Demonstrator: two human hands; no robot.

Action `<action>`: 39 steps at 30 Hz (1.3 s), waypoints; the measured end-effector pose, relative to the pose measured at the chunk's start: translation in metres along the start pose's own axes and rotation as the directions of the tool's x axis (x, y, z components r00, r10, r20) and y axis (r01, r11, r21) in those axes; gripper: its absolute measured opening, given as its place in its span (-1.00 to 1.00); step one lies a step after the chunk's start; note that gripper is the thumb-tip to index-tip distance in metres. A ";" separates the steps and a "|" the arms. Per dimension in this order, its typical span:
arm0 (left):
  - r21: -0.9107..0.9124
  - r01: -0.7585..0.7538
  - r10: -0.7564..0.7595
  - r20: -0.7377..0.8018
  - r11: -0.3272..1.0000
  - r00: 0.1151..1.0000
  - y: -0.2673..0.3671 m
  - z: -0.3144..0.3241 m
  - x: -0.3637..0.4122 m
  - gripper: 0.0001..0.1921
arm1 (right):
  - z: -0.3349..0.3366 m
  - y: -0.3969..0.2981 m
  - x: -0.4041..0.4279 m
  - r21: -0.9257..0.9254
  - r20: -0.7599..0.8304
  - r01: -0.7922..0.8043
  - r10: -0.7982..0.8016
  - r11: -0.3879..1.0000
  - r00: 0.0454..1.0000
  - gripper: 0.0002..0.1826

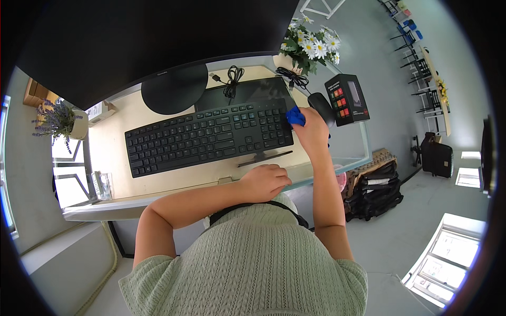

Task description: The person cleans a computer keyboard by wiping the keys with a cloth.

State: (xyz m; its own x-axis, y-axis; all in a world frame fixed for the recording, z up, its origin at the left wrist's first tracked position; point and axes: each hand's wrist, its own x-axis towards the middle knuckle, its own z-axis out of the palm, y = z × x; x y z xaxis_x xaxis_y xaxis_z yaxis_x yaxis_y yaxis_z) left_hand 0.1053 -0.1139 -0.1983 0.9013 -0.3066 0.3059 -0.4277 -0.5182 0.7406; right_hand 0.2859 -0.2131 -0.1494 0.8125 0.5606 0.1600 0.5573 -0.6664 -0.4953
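Note:
My right hand (pixel 311 125) is closed on a bunched blue cloth (pixel 295 117) at the right end of a black keyboard (pixel 209 136). Just right of that hand lies a black computer mouse (pixel 321 108), with its coiled cable (pixel 293 77) above it. Resting at the desk's near edge, my left hand (pixel 265 182) has its fingers curled; whether anything is beneath them cannot be seen. A second coiled black cable (pixel 233 82) with a USB plug lies behind the keyboard, by a dark flat panel (pixel 253 91).
A large monitor (pixel 150 35) on a round black base (pixel 174 89) overhangs the back of the desk. Potted daisies (pixel 312 45) and a black box (pixel 347 100) stand at the right, potted lavender (pixel 78 123) at the left. A glass edge (pixel 365 142) borders the right side.

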 end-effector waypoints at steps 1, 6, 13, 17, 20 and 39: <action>-0.002 -0.002 0.002 0.005 1.000 1.000 0.000 0.000 0.000 -0.84 | -0.001 0.001 -0.006 0.007 -0.016 0.028 -0.028 1.000 0.999 -0.67; -0.003 -0.034 0.033 -0.041 0.999 0.999 0.001 0.000 -0.001 -0.84 | -0.008 -0.003 -0.040 -0.026 -0.008 -0.002 0.002 1.000 1.000 -0.70; -0.004 -0.011 0.010 -0.036 1.000 0.999 0.001 -0.002 0.000 -0.83 | -0.018 -0.008 -0.065 0.040 0.094 0.011 -0.015 0.999 0.995 -0.74; 0.009 -0.030 0.030 -0.041 1.000 0.999 0.000 -0.001 0.001 -0.84 | -0.016 -0.010 -0.044 0.125 -0.016 0.022 -0.020 0.992 1.000 -0.72; 0.008 -0.020 0.020 -0.035 1.000 0.999 0.002 -0.003 0.001 -0.84 | -0.010 -0.013 -0.017 0.187 -0.022 -0.032 0.036 0.982 0.999 -0.63; -0.015 0.017 -0.017 0.007 1.000 1.000 0.001 -0.001 -0.001 -0.83 | 0.000 -0.026 -0.014 -0.168 0.044 0.160 -0.155 0.973 0.987 -0.67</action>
State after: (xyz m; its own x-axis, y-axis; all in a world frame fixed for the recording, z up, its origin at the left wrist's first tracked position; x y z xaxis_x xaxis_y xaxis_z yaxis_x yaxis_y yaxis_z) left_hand 0.1042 -0.1129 -0.1975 0.9081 -0.3030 0.2891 -0.4110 -0.5117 0.7545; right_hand 0.2601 -0.2032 -0.1383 0.7083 0.6778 0.1974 0.7008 -0.6413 -0.3124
